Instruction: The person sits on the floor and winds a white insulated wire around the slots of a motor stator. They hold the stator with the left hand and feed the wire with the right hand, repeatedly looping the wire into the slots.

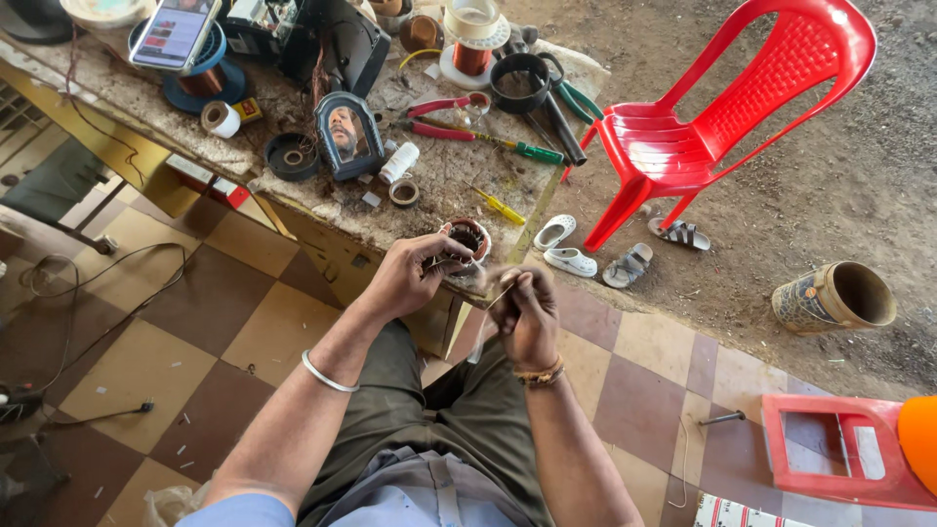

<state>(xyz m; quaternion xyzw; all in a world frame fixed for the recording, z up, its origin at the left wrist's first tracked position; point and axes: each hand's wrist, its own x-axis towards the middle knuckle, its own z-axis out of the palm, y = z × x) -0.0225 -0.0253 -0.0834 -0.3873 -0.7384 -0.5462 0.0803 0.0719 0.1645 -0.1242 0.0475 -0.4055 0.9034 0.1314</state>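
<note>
The left hand (408, 276) grips a small round coil (466, 240) at the near edge of the messy workbench (322, 210). Just beside the coil, the right hand (525, 312) pinches a thin wire (500, 294). A red chair (727, 107) stands past the workbench.

"That red chair (703, 107) is glossy moulded plastic, isn't it?"

"Yes, and the bench top (439, 176) looks like rough, pitted stone. The floor tiles (146, 361) are smooth and matt; that bangle (327, 376) is shiny metal."
</note>
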